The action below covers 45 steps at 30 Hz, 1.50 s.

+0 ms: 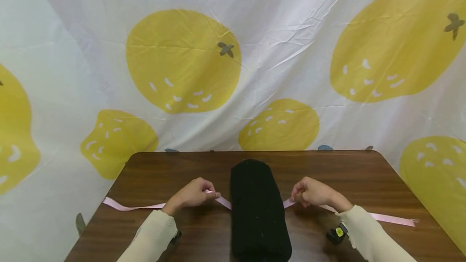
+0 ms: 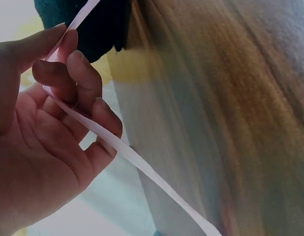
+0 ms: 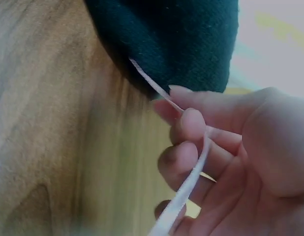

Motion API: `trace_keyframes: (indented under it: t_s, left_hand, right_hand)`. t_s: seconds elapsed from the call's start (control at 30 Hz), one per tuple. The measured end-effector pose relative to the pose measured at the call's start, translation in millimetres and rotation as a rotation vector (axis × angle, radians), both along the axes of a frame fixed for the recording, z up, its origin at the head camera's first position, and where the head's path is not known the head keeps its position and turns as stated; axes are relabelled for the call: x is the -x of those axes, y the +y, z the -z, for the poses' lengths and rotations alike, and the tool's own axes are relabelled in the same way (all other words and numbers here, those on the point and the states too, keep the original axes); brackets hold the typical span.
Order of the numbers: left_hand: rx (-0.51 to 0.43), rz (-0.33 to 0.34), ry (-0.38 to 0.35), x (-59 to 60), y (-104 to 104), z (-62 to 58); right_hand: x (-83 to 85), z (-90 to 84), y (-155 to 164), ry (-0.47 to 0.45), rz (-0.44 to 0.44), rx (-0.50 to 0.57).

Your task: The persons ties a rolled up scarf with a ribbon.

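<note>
A long black padded cushion (image 1: 256,213) lies lengthwise on the wooden table, between the two hands. Pink ribbon (image 1: 224,202) comes out from its left side, and more of the same ribbon shows at its right side; the stretch between is hidden by the cushion. My left hand (image 1: 194,193) pinches the ribbon between thumb and forefinger; in the left wrist view the tail (image 2: 142,164) runs across the curled fingers. On the other side my right hand (image 1: 314,193) pinches the ribbon close to the cushion, and its tail (image 3: 184,191) passes down over the palm.
The brown wooden table (image 1: 196,237) has rounded far corners. Ribbon ends trail toward its left and right edges. Behind it hangs a white cloth (image 1: 284,51) printed with yellow fruit. A small black device (image 1: 336,233) sits at the right wrist.
</note>
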<state>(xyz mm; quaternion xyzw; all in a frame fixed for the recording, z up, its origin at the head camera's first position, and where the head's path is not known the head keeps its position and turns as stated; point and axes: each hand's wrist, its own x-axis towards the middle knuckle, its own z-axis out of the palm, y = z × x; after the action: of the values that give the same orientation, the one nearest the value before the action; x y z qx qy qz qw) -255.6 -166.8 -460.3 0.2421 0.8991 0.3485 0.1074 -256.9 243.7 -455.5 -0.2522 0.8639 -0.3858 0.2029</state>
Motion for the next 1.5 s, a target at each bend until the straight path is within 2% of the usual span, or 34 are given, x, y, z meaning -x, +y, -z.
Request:
trace_keyframes:
  t_s: [0.2,0.4,0.53,0.73,1.0,1.17,1.37,1.5]
  left_hand:
    - [0.009,0.011,-0.026,-0.2,-1,-4.4]
    - [-0.002,0.000,-0.038,-0.3,-2,-10.2]
    - [-0.045,-0.002,-0.027,-1.0,0,-13.4]
    - [-0.103,-0.011,-0.067,0.8,0,-15.1]
    - [-0.090,-0.019,-0.079,0.1,-1,-22.1]
    - [-0.105,-0.029,-0.090,-0.6,-1,-27.1]
    - [-0.145,0.004,-0.115,0.2,1,-31.6]
    - [-0.184,0.022,-0.163,-0.8,3,-33.1]
  right_hand:
    - [-0.8,-5.1,-1,0.002,-0.043,-0.062]
    - [-3.4,-11.1,-2,0.007,-0.016,-0.105]
    - [-4.0,-15.5,-2,0.002,0.021,-0.086]
    - [-5.2,-24.3,-2,-0.047,0.007,-0.027]
    - [-8.1,-34.3,-1,-0.031,0.011,-0.060]
    - [-9.2,-40.4,0,-0.069,0.033,-0.015]
    - [-10.1,-49.4,-3,-0.082,0.026,-0.030]
    - [-11.1,-54.6,-6,-0.088,-0.003,-0.047]
